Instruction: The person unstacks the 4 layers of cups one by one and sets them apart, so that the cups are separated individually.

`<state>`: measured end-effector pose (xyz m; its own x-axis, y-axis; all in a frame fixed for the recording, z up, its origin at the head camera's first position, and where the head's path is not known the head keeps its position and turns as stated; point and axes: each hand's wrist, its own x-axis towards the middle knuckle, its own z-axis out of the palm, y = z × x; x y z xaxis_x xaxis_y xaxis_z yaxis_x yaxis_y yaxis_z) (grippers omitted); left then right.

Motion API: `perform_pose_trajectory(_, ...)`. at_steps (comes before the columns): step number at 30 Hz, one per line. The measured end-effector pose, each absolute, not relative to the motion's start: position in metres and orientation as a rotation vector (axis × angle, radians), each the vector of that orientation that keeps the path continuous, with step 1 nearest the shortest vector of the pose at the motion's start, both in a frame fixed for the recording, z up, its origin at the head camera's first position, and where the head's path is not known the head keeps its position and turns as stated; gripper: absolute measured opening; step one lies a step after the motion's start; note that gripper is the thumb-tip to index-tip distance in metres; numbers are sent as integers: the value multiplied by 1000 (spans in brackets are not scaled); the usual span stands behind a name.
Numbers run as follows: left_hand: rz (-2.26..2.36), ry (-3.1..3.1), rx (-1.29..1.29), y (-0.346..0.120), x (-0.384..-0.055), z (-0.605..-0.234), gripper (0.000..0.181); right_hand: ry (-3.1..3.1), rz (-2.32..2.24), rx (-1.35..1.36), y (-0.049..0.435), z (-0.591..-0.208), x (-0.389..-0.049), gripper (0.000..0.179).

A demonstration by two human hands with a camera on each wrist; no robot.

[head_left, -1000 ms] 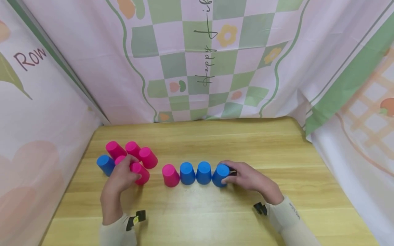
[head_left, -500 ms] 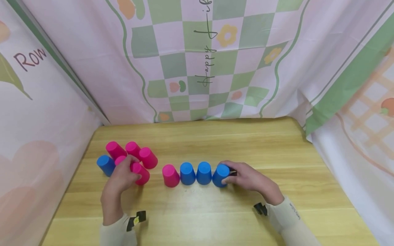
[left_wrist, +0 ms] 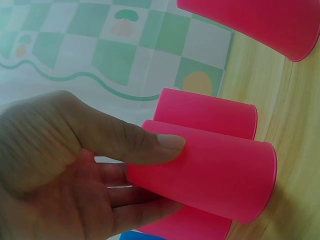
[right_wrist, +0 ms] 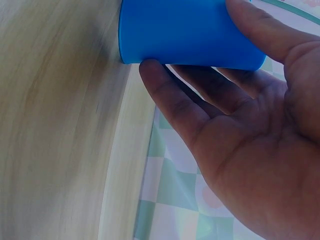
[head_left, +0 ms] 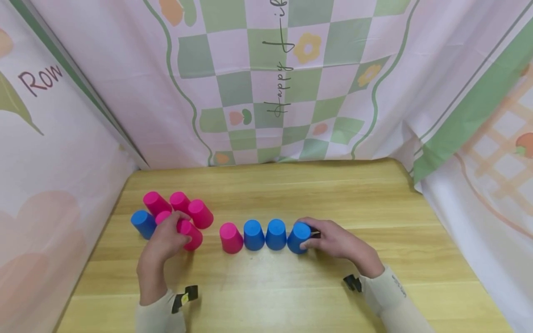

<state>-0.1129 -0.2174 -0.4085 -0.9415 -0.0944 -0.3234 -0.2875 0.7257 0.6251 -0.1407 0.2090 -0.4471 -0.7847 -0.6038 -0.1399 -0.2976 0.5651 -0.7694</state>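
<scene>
Fingers of the left hand [head_left: 165,237] grip an upturned pink cup [head_left: 195,232]; right of it, past three lined-up cups [head_left: 254,236], the right hand [head_left: 331,238] grasps a blue cup [head_left: 296,238]. In the left wrist view, other pink cups [left_wrist: 207,111] crowd it; in the right, the blue cup's inside is hidden.

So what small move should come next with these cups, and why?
I'd probably have the left hand bring its pink cup beside the lined-up pink cup: that hand has it pinched, a gap separates the two, and the right hand holds the rightmost blue cup, perhaps to steady it.
</scene>
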Motion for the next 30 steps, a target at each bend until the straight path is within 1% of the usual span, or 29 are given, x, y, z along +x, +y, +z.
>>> perform_pose_trajectory(9, 1021, 2663, -312, -216, -115, -408, 59, 2421, -1065, -744, 209, -447, -141, 34)
perform_pose_trajectory(16, 1044, 2688, -308, -212, -111, -397, 58, 2425, -1063, -756, 209, -447, -141, 34)
perform_pose_trajectory(25, 1066, 2768, -240, -206, -107, -382, 55, 2426, -1064, -757, 210, -446, -142, 35)
perform_pose_trajectory(30, 1064, 2814, -186, -202, -105, -376, 56, 2424, -1062, -746, 209, -446, -141, 35)
